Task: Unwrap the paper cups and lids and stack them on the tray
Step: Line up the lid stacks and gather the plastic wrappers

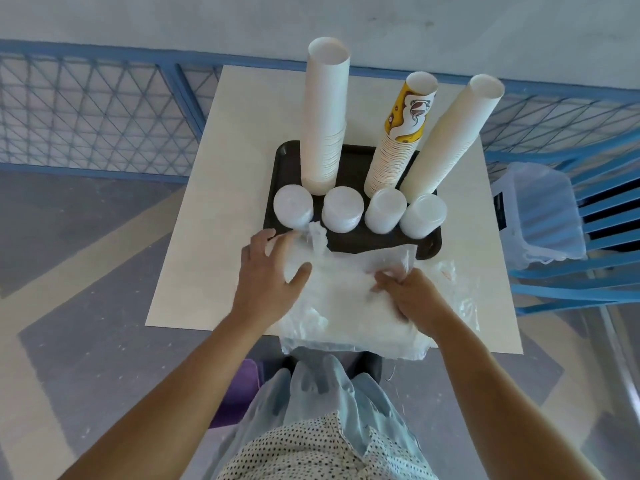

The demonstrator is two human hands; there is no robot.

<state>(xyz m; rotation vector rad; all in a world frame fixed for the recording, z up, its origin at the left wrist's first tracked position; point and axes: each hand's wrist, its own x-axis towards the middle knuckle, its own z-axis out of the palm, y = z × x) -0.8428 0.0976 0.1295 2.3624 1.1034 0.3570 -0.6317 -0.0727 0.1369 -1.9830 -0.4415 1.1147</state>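
Note:
A black tray (427, 242) sits on the cream table (207, 216). Three tall stacks of paper cups stand on it: a white one (323, 112), a yellow-printed one (403, 133) and a leaning white one (450, 133). Several short stacks of white lids (293, 206) line the tray's front. Crumpled clear plastic wrapping (349, 306) lies on the table's near edge. My left hand (268, 275) rests on the wrapping's left side with fingers spread. My right hand (412, 294) pinches a fold of the wrapping.
A clear plastic bin (540, 209) lined with plastic sits on a blue chair (609, 216) to the right. A blue mesh fence (97, 112) runs behind the table. A purple object (239, 386) sits under the table's near edge.

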